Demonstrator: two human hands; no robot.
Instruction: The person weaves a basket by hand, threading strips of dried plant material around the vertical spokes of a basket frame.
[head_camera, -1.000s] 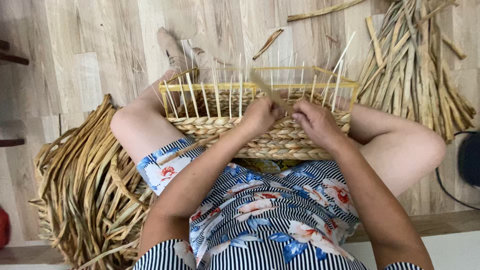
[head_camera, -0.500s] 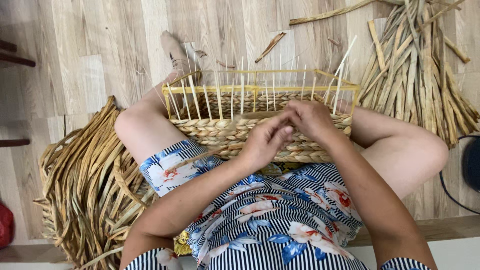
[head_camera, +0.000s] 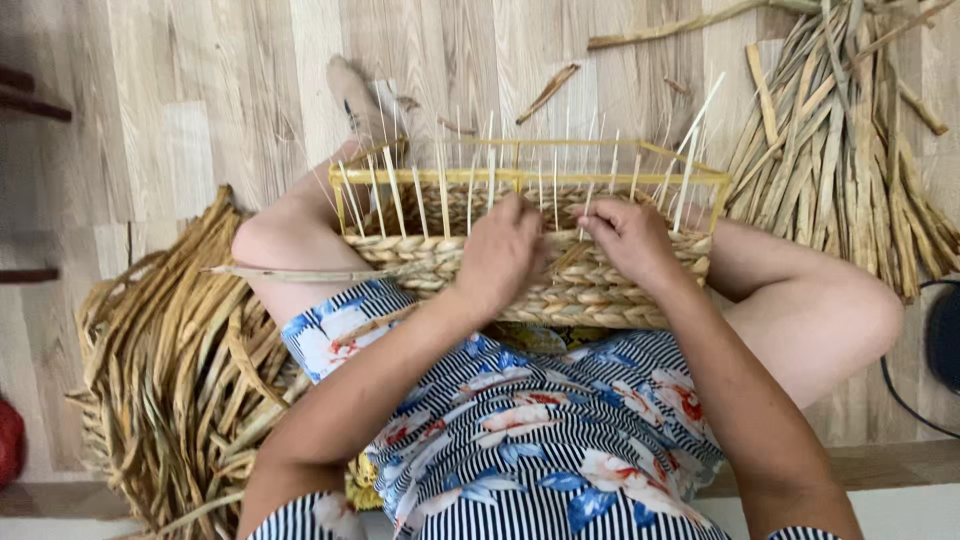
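A half-woven straw basket (head_camera: 600, 295) rests on my lap, with a yellow rectangular frame (head_camera: 620, 150) and several thin upright stakes rising from its braided wall. My left hand (head_camera: 500, 255) presses on the top row of the weave near the middle, fingers curled on a dried strand. My right hand (head_camera: 630, 235) sits just to its right, pinching the same strand (head_camera: 568, 255) between the stakes. A loose end of a strand (head_camera: 300, 272) sticks out to the left over my thigh.
A big heap of dried reed strands (head_camera: 170, 380) lies on the wooden floor at my left. Another bundle (head_camera: 850, 150) fans out at the upper right. Loose scraps (head_camera: 548, 92) lie beyond the basket. A black cable and dark object (head_camera: 945, 340) sit at the right edge.
Both hands have shifted along the basket's top row, and the left hand has come down onto the weave. The raised strand seen earlier is now tucked low between the stakes.
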